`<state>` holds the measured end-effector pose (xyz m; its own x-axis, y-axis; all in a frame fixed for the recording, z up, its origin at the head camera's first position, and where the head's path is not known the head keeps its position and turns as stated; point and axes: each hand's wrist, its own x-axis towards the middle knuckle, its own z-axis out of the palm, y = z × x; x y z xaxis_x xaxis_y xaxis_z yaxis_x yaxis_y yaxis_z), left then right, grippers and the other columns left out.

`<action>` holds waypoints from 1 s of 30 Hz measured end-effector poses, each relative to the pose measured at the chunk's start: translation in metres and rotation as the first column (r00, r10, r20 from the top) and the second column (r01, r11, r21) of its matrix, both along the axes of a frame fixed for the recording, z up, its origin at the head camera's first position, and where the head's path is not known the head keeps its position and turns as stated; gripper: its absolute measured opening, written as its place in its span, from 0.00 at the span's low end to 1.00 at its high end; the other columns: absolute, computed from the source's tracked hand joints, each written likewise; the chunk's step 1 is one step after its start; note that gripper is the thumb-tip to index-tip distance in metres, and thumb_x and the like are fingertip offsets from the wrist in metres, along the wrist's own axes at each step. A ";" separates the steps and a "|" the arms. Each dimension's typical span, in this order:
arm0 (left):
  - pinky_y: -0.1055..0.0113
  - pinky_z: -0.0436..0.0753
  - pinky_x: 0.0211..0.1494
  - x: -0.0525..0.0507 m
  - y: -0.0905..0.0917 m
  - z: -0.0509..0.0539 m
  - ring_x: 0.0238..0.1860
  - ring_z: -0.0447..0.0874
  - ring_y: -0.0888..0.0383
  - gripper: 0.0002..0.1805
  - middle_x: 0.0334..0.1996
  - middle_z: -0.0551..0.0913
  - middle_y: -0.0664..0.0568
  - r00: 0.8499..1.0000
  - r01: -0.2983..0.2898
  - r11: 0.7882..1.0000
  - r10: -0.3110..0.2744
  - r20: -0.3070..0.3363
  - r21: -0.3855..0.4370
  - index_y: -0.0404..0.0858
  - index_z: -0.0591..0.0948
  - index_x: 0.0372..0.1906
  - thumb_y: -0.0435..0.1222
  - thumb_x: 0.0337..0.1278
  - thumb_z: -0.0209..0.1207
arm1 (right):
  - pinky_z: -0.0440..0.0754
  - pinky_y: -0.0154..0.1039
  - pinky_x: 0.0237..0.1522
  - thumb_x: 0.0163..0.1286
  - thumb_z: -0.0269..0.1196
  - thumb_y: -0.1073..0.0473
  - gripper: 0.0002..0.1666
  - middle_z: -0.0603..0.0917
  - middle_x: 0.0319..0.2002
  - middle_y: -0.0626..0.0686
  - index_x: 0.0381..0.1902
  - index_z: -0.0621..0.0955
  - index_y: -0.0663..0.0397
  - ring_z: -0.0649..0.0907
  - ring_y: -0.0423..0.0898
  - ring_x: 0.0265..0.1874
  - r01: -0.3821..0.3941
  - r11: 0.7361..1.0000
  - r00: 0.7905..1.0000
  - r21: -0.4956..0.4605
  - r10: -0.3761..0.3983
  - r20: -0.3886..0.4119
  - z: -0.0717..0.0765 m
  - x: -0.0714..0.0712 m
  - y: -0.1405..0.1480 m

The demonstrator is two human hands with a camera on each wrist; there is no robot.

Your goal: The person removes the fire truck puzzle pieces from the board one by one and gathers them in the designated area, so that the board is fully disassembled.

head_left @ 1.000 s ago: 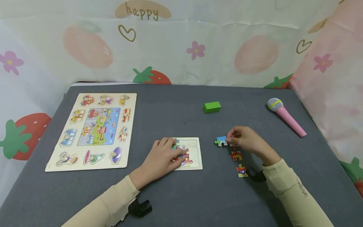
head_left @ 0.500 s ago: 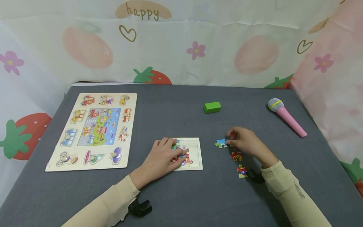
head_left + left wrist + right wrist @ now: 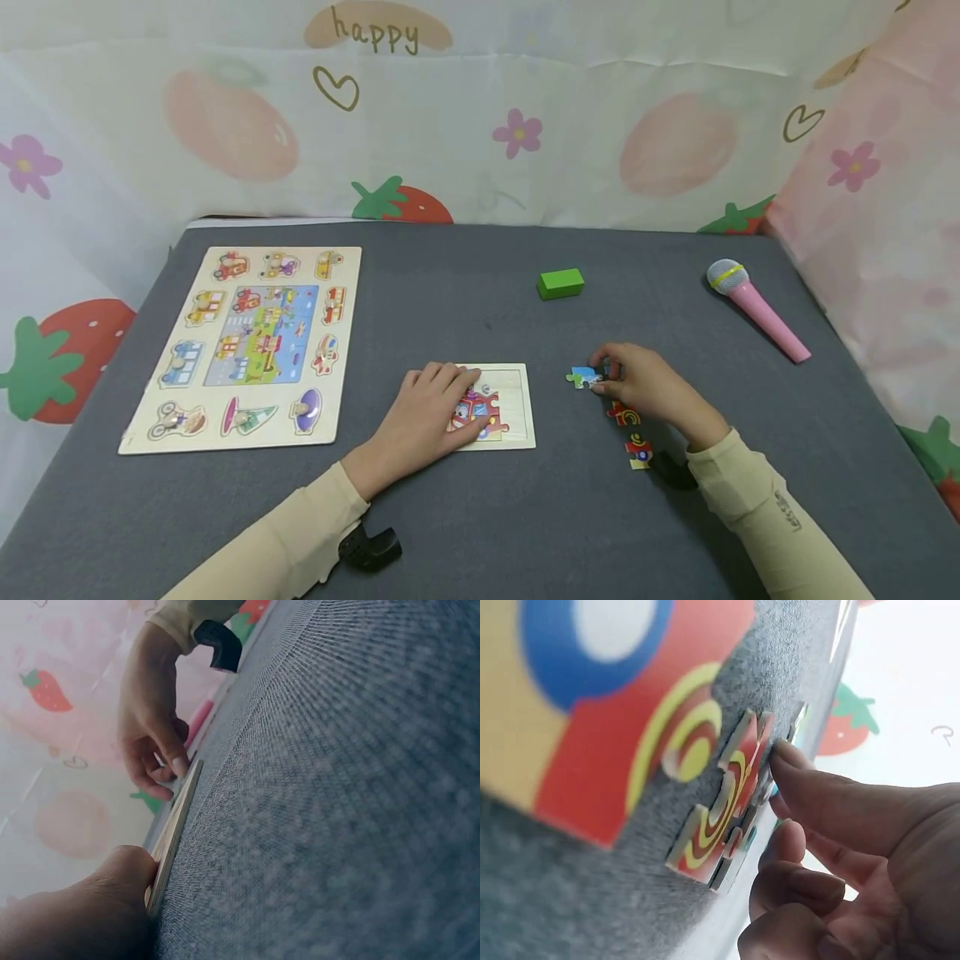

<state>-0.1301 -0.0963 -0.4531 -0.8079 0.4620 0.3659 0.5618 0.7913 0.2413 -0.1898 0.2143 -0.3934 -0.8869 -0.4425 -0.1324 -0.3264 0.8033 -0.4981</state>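
In the head view, my left hand (image 3: pixel 423 417) lies over the left part of a small puzzle tray (image 3: pixel 517 408), fingers spread over a red vehicle picture (image 3: pixel 487 412). To the right, my right hand (image 3: pixel 648 383) has its thumb and index finger at a blue-and-green puzzle piece (image 3: pixel 581 377); the right wrist view shows the thumb tip low at the pieces, other fingers bent. Below that hand lie a red piece with yellow arcs (image 3: pixel 623 413) and a red-and-yellow piece with a wheel (image 3: pixel 639 451). My hand hides part of this group.
A large wooden vehicle puzzle board (image 3: pixel 341 400) lies on the left. Behind the pieces sits a green block (image 3: pixel 561 284), and a pink microphone (image 3: pixel 765 317) rests at the right. A patterned curtain stands along the table's far edge.
My right hand has shifted slightly down and left, its fingers now closer to the blue-and-green piece. My left index finger has moved up, uncovering more of the red vehicle picture.
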 end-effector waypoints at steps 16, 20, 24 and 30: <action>0.57 0.70 0.45 0.003 -0.002 -0.001 0.49 0.72 0.53 0.29 0.49 0.76 0.52 0.999 -0.040 0.999 0.040 0.012 -0.017 0.41 0.79 0.56 0.56 0.57 0.59 | 0.71 0.34 0.29 0.61 0.69 0.60 0.16 0.75 0.28 0.47 0.45 0.79 0.58 0.72 0.41 0.25 -0.160 0.987 0.985 0.006 0.160 -0.067 0.022 0.028 -0.087; 0.57 0.70 0.45 0.003 -0.001 -0.002 0.48 0.73 0.54 0.28 0.48 0.76 0.53 0.999 -0.045 0.999 0.045 0.004 -0.007 0.42 0.79 0.55 0.57 0.57 0.59 | 0.71 0.34 0.26 0.62 0.68 0.60 0.15 0.75 0.27 0.46 0.45 0.79 0.58 0.72 0.40 0.22 -0.167 0.986 0.986 0.023 0.168 -0.015 0.013 0.029 -0.108; 0.57 0.71 0.45 0.002 -0.001 -0.002 0.48 0.73 0.54 0.28 0.48 0.76 0.53 0.999 -0.050 0.999 0.050 0.004 -0.004 0.43 0.79 0.54 0.58 0.57 0.59 | 0.72 0.34 0.26 0.62 0.67 0.59 0.14 0.76 0.26 0.47 0.43 0.79 0.59 0.73 0.40 0.21 -0.163 0.986 0.987 0.020 0.163 0.002 0.004 0.028 -0.118; 0.57 0.71 0.45 0.002 0.000 0.000 0.49 0.72 0.54 0.28 0.49 0.76 0.52 0.999 -0.049 0.999 0.049 0.010 -0.009 0.43 0.79 0.55 0.57 0.57 0.59 | 0.72 0.35 0.27 0.62 0.68 0.60 0.10 0.77 0.27 0.47 0.38 0.78 0.57 0.74 0.40 0.23 -0.158 0.987 0.987 -0.002 0.158 0.015 0.001 0.027 -0.121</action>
